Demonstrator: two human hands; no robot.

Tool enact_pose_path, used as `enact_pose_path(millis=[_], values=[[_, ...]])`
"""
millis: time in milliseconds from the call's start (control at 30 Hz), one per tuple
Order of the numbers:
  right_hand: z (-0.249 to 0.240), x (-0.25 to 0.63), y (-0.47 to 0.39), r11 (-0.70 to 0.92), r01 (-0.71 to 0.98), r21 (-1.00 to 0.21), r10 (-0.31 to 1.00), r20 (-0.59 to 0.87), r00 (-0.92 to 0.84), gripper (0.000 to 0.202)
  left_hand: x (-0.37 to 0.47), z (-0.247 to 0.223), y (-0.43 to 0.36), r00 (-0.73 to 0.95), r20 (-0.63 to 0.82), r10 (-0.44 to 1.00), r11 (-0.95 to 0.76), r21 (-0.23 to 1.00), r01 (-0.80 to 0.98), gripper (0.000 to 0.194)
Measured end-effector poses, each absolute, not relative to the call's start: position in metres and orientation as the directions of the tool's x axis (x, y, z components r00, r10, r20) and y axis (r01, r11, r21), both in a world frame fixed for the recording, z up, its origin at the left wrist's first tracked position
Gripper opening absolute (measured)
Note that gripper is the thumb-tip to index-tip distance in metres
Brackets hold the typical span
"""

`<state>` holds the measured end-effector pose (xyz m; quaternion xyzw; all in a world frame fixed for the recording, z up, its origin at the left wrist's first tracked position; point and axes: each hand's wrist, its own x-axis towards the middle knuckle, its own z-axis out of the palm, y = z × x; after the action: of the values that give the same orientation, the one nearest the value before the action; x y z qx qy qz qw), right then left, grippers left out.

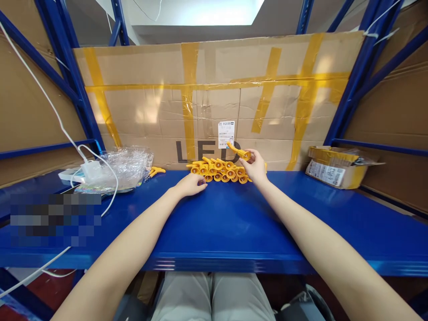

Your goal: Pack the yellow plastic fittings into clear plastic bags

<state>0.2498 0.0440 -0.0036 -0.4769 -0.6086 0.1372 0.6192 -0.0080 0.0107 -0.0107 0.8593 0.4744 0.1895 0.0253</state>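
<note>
A yellow trumpet-shaped piece (243, 154) is pinched in my right hand (256, 167), raised just above the pile. Its flared mouth is by my fingers and its thin stem points up and left. Below lies a stacked pile of similar yellow trumpet-shaped pieces (218, 166), most with their round mouths facing me. My left hand (191, 184) rests on the shelf at the pile's front left corner, its fingers curled. Whatever those fingers hold, if anything, is hidden. Farther left, a few yellow pieces (156, 171) lie beside a clear plastic bag.
The blue shelf (234, 232) is backed by a taped cardboard sheet (150, 111). Clear plastic bags (125, 167), a white adapter (92, 171) and a loose white cable (115, 178) are at left. An open carton (336, 169) stands at right. Blue posts flank the shelf.
</note>
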Motion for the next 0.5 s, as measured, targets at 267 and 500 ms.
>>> enact_pose_path(millis=[267,500], values=[[-0.013,0.241,0.053,0.317,0.754,-0.575,0.798,0.591,0.115,0.042,-0.008,-0.013,0.012,0.487,0.305,0.818,-0.556,0.206,0.805,0.030],[-0.019,0.243,0.051,0.308,0.862,-0.401,0.856,0.512,-0.068,0.054,-0.008,-0.012,0.011,0.503,0.289,0.815,-0.566,0.210,0.797,0.029]])
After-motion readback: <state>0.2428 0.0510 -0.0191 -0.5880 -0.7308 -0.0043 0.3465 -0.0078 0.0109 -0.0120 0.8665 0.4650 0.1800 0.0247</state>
